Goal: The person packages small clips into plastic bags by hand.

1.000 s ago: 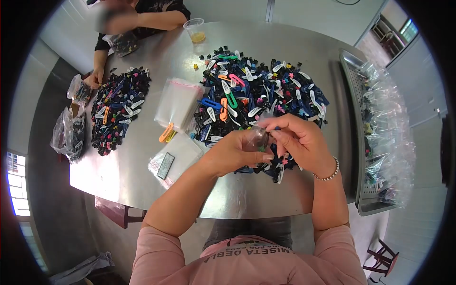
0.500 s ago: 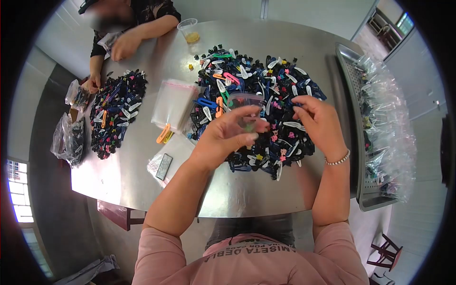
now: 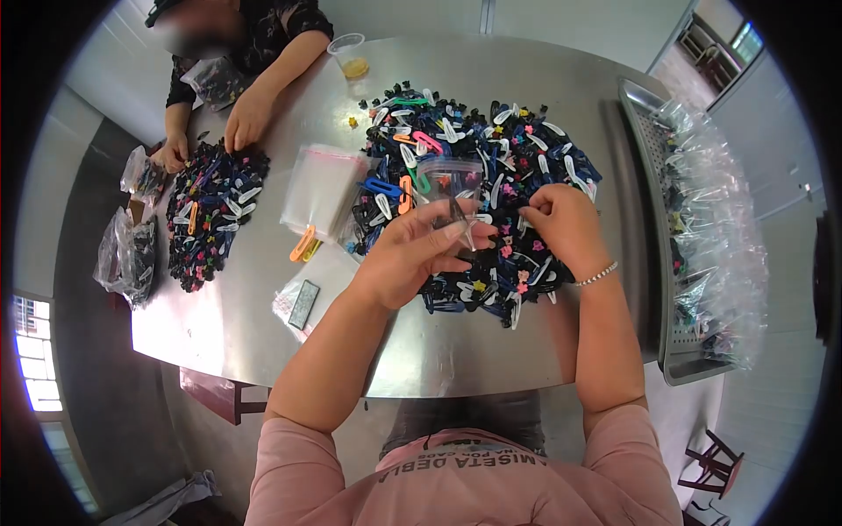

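My left hand [image 3: 419, 250] is closed around a clear plastic container [image 3: 449, 167] with a rounded rim; it looks like a cup. A dark hair clip [image 3: 458, 215] shows at the fingers of this hand, partly behind the plastic. My right hand [image 3: 566, 230] reaches down to the right side of a big pile of hair clips [image 3: 491, 289], thumb and forefinger pinched together. What sits between those fingertips is too small to make out. The pile mixes black, navy and white snap clips with small colourful claw clips.
A stack of clear bags [image 3: 320, 188] lies left of the pile, near a small grey rectangular piece [image 3: 303, 303]. On the right, a metal tray [image 3: 664, 351] holds filled bags [image 3: 719, 245]. Across the table a co-worker's hand [image 3: 250, 118] touches a smaller clip pile [image 3: 215, 210]. A plastic cup [image 3: 347, 61] stands behind.
My right hand has moved slightly left and down, onto the clips. The dark clip now shows by my left fingers. The co-worker's hand has come down to the smaller pile.
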Available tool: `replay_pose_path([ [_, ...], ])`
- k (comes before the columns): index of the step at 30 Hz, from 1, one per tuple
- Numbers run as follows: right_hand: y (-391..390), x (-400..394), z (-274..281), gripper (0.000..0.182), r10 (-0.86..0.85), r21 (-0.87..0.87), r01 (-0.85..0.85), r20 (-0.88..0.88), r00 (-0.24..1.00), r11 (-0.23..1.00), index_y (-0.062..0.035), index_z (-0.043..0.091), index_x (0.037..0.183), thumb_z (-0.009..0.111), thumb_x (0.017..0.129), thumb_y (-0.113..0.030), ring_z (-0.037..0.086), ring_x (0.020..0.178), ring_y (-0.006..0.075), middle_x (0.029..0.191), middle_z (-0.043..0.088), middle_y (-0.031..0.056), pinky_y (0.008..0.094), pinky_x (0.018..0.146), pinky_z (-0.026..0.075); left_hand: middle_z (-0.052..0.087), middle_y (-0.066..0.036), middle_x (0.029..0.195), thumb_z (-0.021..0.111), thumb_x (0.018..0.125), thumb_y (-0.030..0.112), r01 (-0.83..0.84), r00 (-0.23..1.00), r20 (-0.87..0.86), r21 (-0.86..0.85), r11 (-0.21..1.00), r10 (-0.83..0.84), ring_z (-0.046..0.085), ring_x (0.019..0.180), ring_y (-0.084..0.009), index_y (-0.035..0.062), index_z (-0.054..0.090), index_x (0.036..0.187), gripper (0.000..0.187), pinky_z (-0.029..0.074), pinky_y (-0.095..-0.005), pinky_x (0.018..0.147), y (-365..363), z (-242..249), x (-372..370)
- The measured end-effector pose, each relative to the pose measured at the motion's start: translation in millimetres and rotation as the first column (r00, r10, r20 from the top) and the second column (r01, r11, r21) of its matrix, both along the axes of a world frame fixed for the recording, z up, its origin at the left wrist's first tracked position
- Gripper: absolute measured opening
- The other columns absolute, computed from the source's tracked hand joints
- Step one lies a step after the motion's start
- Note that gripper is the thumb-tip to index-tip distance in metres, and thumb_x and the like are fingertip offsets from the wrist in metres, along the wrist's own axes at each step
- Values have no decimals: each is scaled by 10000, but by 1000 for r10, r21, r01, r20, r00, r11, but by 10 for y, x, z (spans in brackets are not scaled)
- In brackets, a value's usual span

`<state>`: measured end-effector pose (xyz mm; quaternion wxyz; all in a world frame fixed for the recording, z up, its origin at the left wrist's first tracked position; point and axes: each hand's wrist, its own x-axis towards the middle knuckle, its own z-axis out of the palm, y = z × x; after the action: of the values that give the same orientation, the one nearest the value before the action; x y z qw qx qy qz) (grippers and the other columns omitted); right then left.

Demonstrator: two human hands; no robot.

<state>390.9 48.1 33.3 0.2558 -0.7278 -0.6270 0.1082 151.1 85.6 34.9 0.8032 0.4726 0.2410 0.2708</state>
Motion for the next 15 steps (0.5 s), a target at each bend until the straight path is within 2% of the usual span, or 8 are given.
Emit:
replay_pose_path([
  [2,34,56,-28,157,10,92,3,-142,990,996,2,651,784,729,793,-135,583,605,180,692,628,89,308,583,453,619,-160,1216,560,963,309,8,994,109,-135,991,7,619,1106,-228,43,463,1353,482,530,-317,837,11,-19,0],
  [3,55,63,-7,153,45,139,-15,-217,975,990,2,647,822,716,825,-134,546,598,107,689,621,41,271,575,434,611,-175,1229,495,980,412,17,995,95,-115,993,-6,615,1118,-240,48,430,1378,543,530,-329,841,19,-44,-2],
  [4,53,46,15,153,49,139,-19,-218,975,990,2,647,822,716,825,-134,546,598,107,689,621,41,271,575,434,611,-175,1229,495,980,412,12,996,94,-115,993,-1,615,1118,-240,48,430,1378,543,530,-329,841,31,-48,-5],
  [7,9,-39,103,90,131,286,14,-480,867,958,6,611,877,657,893,-69,455,641,4,723,542,-60,186,565,362,603,-184,1242,430,970,533,133,985,131,-198,971,-109,624,1092,-235,55,400,1396,641,528,-328,810,32,-16,17],
  [10,-58,-186,196,50,301,498,5,-532,792,867,23,597,896,641,887,1,451,680,13,789,535,-41,176,579,353,608,-181,1232,437,966,537,208,973,140,-185,961,-184,631,1064,-223,55,405,1394,646,527,-312,788,16,-56,14],
  [11,-90,-207,223,50,302,496,3,-534,790,868,23,597,896,641,887,1,451,680,13,789,535,-41,176,579,353,608,-181,1232,437,966,537,205,974,139,-188,961,-180,631,1064,-223,55,405,1394,646,527,-312,788,8,-61,6],
  [13,-147,-236,265,58,488,617,-88,-518,703,782,37,589,918,630,878,43,449,700,27,827,534,-11,183,592,355,623,-168,1196,484,950,530,236,970,88,-138,962,-225,633,1055,-215,55,462,1356,625,528,-292,767,-19,-52,-4],
  [15,-167,-284,269,53,513,601,-144,-506,693,786,37,588,907,629,875,46,450,696,33,822,536,-2,186,590,352,634,-157,1158,533,933,519,264,964,48,-101,959,-260,633,1049,-210,53,513,1321,606,529,-275,751,-34,-41,-1],
])
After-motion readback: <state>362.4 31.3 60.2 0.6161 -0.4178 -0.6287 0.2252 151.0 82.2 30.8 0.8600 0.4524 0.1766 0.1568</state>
